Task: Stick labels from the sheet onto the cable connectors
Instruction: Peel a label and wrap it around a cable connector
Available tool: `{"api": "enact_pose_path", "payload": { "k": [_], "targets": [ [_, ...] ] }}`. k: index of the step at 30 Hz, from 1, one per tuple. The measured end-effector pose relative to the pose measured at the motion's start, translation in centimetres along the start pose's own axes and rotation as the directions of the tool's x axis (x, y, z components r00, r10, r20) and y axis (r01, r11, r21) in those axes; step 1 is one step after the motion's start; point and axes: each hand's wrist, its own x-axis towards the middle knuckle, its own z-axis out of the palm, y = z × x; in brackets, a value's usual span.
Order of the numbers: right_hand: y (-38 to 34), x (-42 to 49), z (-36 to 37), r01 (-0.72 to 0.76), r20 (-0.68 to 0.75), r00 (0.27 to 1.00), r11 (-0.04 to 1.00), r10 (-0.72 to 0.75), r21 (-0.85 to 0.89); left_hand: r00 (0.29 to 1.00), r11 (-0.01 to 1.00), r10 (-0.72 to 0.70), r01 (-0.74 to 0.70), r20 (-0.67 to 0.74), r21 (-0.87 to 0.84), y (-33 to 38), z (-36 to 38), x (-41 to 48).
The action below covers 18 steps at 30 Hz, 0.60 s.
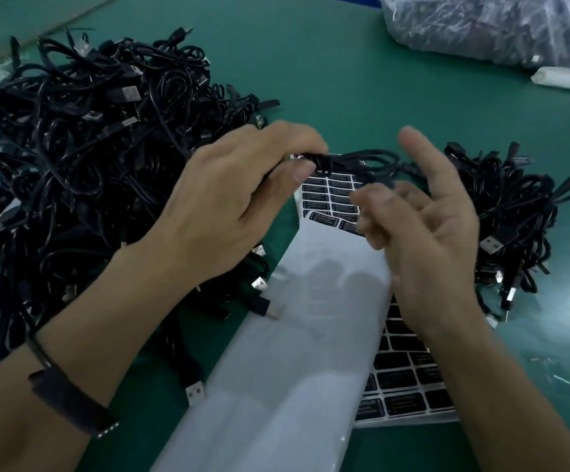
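My left hand [232,195] pinches the connector end of a coiled black cable [362,163] between thumb and fingers, above the label sheet [331,195]. That sheet carries rows of black labels at its far end and is bare white backing nearer me. My right hand [423,226] hovers just right of the cable, blurred, its index finger raised and the other fingers loosely bent. I cannot tell whether a label sits on its fingertips. A second sheet of black labels [402,376] lies under my right wrist.
A big tangled pile of black USB cables [83,141] fills the green table's left side. A smaller pile of cables [511,216] lies on the right. A plastic bag of cables [488,25] and a white roll [559,78] sit at the far right.
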Motion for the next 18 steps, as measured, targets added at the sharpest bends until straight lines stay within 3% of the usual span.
{"api": "enact_pose_path", "payload": {
  "k": [3, 6, 7, 10, 12, 14, 16, 18],
  "targets": [
    [-0.2, 0.3, -0.3, 0.015, -0.005, 1.0, 1.0, -0.015, -0.001, 0.998, 0.997, -0.057, 0.056, -0.006, -0.044, 0.1, 0.1, 0.0],
    [-0.5, 0.5, -0.4, 0.037, -0.033, 0.999, 0.999, -0.036, 0.018, 0.98, 0.976, -0.201, 0.201, 0.017, -0.077, -0.1, 0.0, -0.1],
    [-0.7, 0.6, -0.4, 0.045, -0.044, 0.998, 0.996, -0.042, 0.071, 0.967, 0.968, -0.247, 0.249, 0.056, -0.038, -0.3, -0.1, -0.1],
    [-1.7, 0.9, -0.8, 0.072, -0.124, 0.991, 0.963, -0.041, 0.261, 0.905, 0.91, -0.368, 0.303, 0.213, 0.285, -0.9, 0.0, -0.3],
    [-2.1, 1.1, -1.1, 0.1, -0.181, 0.982, 0.948, -0.046, 0.303, 0.91, 0.891, -0.369, 0.289, 0.19, 0.349, -0.8, 0.1, -0.3],
    [-2.2, 1.1, -1.1, 0.1, -0.184, 0.982, 0.961, -0.053, 0.259, 0.936, 0.912, -0.342, 0.308, 0.087, 0.271, -0.5, 0.2, -0.2],
    [-1.9, 0.9, -0.7, 0.051, -0.134, 0.991, 0.987, -0.031, 0.152, 0.921, 0.921, -0.389, 0.389, 0.028, 0.02, -0.2, 0.1, 0.0],
    [-1.5, 0.5, -0.2, -0.012, -0.068, 0.998, 1.0, 0.012, 0.0, 0.867, 0.822, -0.494, 0.488, 0.06, -0.294, 0.3, 0.0, 0.5]
  ]
}}
